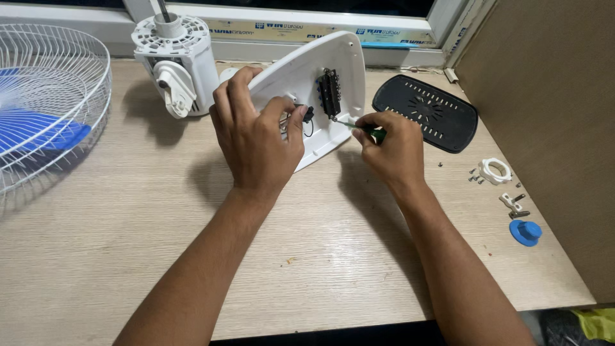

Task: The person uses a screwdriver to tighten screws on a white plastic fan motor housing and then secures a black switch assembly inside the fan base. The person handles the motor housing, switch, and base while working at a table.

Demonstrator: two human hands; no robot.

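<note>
- White plastic forms the fan base housing (301,77), which is held tilted on its edge on the wooden table (128,243), its open underside turned toward the camera.
- The housing's left rim is gripped by the left hand (256,138), fingers curled over the top edge and thumb pressed inside near the wiring.
- A green-handled screwdriver (362,128) is clasped in the closed right hand (394,150), just right of the housing.
- The screwdriver's tip is set against the black switch block (330,93) inside the housing.
- The white motor unit (176,61) is seen behind the left hand.
- A wire fan guard (45,96) lies far left, over a blue blade.
- A black base plate (426,112), a white ring nut (496,171) and a blue cap (525,232) lie to the right, well apart from both hands.
</note>
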